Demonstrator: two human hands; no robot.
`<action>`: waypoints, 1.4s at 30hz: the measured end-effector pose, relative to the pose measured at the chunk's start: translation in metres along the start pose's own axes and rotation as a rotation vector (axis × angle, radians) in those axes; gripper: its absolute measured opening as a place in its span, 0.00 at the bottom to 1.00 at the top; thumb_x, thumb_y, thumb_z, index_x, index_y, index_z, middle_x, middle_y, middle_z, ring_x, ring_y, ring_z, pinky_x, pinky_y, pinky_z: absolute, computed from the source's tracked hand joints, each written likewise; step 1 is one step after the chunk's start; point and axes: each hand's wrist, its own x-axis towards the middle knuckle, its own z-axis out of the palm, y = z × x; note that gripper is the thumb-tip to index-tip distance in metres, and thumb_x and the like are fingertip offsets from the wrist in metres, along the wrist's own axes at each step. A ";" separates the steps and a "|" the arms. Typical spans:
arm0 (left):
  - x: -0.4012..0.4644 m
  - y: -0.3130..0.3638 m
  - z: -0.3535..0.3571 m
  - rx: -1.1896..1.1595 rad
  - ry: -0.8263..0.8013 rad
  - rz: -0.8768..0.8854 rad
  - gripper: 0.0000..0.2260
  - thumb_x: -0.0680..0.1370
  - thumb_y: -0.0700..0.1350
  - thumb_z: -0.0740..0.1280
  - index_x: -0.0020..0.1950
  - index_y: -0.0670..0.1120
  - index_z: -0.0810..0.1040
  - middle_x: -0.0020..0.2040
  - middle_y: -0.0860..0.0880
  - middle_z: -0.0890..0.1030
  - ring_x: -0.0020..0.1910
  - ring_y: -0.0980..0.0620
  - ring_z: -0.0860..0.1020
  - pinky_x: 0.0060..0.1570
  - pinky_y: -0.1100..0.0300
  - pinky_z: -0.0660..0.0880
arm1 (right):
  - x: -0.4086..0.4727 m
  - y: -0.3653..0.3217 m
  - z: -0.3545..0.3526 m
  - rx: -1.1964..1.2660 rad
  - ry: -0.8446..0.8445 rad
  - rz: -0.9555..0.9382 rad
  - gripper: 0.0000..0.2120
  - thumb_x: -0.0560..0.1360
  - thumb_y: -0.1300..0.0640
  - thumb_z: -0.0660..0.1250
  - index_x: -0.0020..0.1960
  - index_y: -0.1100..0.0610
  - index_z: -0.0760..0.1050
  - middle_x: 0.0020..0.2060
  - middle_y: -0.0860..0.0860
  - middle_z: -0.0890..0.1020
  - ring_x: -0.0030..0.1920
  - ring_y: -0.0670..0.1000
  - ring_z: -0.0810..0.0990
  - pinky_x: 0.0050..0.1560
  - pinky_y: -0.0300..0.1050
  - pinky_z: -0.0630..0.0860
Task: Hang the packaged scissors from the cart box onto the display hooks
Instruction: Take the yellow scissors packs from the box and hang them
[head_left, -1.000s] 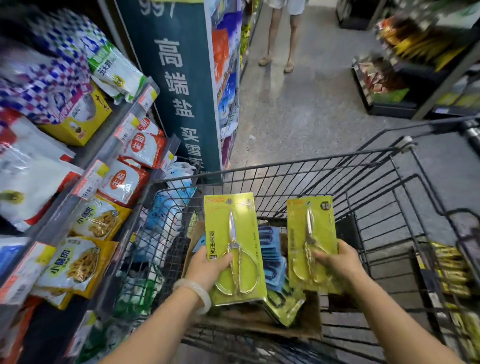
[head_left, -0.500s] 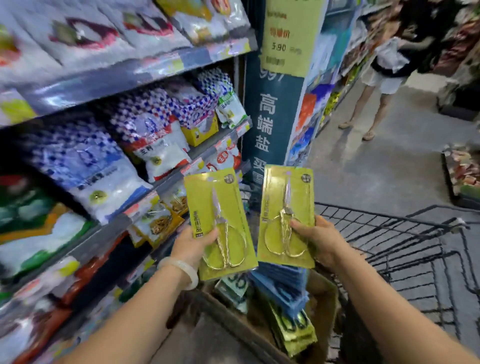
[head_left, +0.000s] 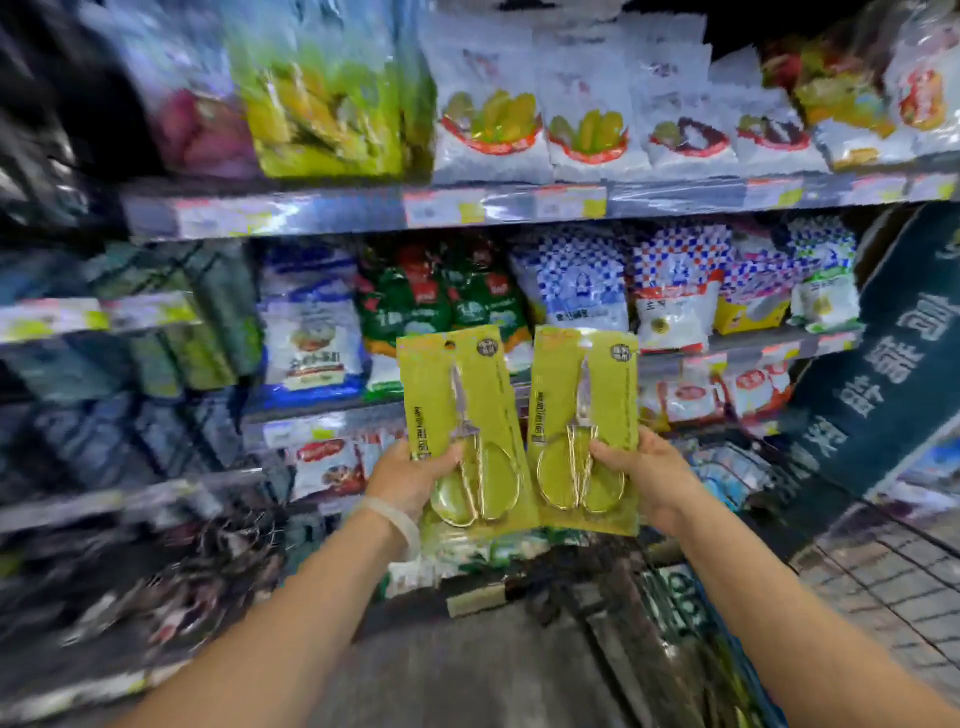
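Scissors packs, two of them, both in hand. Head view: left hand (head_left: 410, 475) grips the left scissors pack (head_left: 462, 431) at its lower left edge, thumb across the front near the handle loops; right hand (head_left: 647, 480) grips the right scissors pack (head_left: 584, 431) at its lower right edge the same way. Both cards stand upright, long axis near vertical, blades up, hang holes at the top, left one tilted slightly left; inner edges touching or nearly so low down. They sit in front of the shelves (head_left: 363, 210) stocked with bagged goods (head_left: 576, 291). No display hooks visible, frame is motion-blurred, so can't tell which hand is nearer the target. My read: still carrying. Next move depends on getting the top holes lined up square to a hook; the low grip leaves the tops free for that.
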 end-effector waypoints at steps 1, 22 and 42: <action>-0.007 0.002 -0.025 -0.046 0.025 0.029 0.31 0.64 0.48 0.80 0.61 0.44 0.69 0.62 0.52 0.73 0.60 0.52 0.73 0.68 0.53 0.65 | 0.000 0.003 0.022 -0.011 -0.044 -0.005 0.15 0.72 0.67 0.68 0.58 0.61 0.76 0.43 0.53 0.85 0.40 0.50 0.84 0.53 0.55 0.79; -0.250 0.025 -0.519 -0.213 0.761 0.161 0.06 0.74 0.40 0.71 0.50 0.44 0.79 0.48 0.44 0.84 0.49 0.43 0.82 0.54 0.44 0.78 | -0.186 0.139 0.539 -0.165 -0.734 0.100 0.15 0.72 0.64 0.70 0.56 0.54 0.75 0.53 0.54 0.83 0.53 0.55 0.81 0.59 0.57 0.76; -0.225 0.077 -0.825 -0.283 0.870 0.126 0.08 0.73 0.35 0.71 0.51 0.42 0.80 0.48 0.41 0.84 0.49 0.42 0.82 0.57 0.43 0.76 | -0.160 0.198 0.896 -0.269 -0.918 0.144 0.19 0.71 0.64 0.72 0.60 0.61 0.74 0.54 0.59 0.82 0.57 0.60 0.80 0.63 0.61 0.72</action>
